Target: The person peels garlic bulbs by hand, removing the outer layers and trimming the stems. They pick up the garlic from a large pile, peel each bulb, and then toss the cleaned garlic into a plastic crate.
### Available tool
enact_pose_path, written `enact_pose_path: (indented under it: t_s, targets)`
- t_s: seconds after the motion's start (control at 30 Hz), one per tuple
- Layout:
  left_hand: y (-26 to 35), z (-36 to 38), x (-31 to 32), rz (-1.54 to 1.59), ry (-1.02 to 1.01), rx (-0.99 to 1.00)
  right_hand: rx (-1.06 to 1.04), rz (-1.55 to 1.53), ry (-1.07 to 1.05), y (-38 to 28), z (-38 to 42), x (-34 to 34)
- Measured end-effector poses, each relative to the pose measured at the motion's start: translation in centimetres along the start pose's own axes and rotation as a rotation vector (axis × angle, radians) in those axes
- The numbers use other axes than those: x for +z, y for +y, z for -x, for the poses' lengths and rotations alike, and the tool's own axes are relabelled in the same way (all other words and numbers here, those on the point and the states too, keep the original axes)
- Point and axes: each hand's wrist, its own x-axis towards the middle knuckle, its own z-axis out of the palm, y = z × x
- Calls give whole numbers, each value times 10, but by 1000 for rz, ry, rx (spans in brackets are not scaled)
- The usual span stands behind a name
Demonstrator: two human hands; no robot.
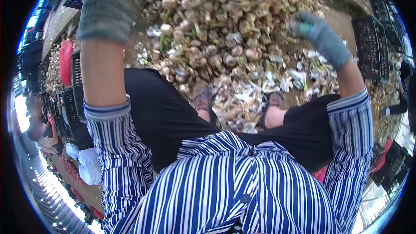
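Observation:
A large heap of garlic bulbs (225, 21) with dry stems and peeled skins lies on the ground before me. My left hand (110, 6), in a grey-green knit glove, reaches to the top left beside the heap. Its fingers are blurred and partly cut off by the frame edge, so what they hold is hidden. My right hand (316, 32), in a grey-blue glove with a teal patch, hovers by the heap's right side. Its fingers are curled inward, and whatever is in them cannot be made out.
Black plastic crates (370, 47) stand at the right, with more at the left beside a red mesh bag (66, 63). Loose white skins (242, 99) lie between my feet. Another person (41, 119) is at the far left.

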Motion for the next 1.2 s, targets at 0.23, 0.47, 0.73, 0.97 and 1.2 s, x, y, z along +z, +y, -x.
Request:
enact_pose_path:
  t_s: [0.23,0.47,0.73,0.97,1.2]
  targets:
    - [-54,41,-28,198,-90,-277,120,768,117,83,-79,26]
    - [-74,30,-30,-61,-20,-177,114,718,-123,101,-107,136]
    - [-82,36,-42,-40,-73,-198,224,608,506,122,-125,153]
    - [-89,42,-39,-102,40,-197,481,893,684,215,-124,88]
    - [-100,32,-19,-286,-77,-293,540,686,172,243,-125,70]
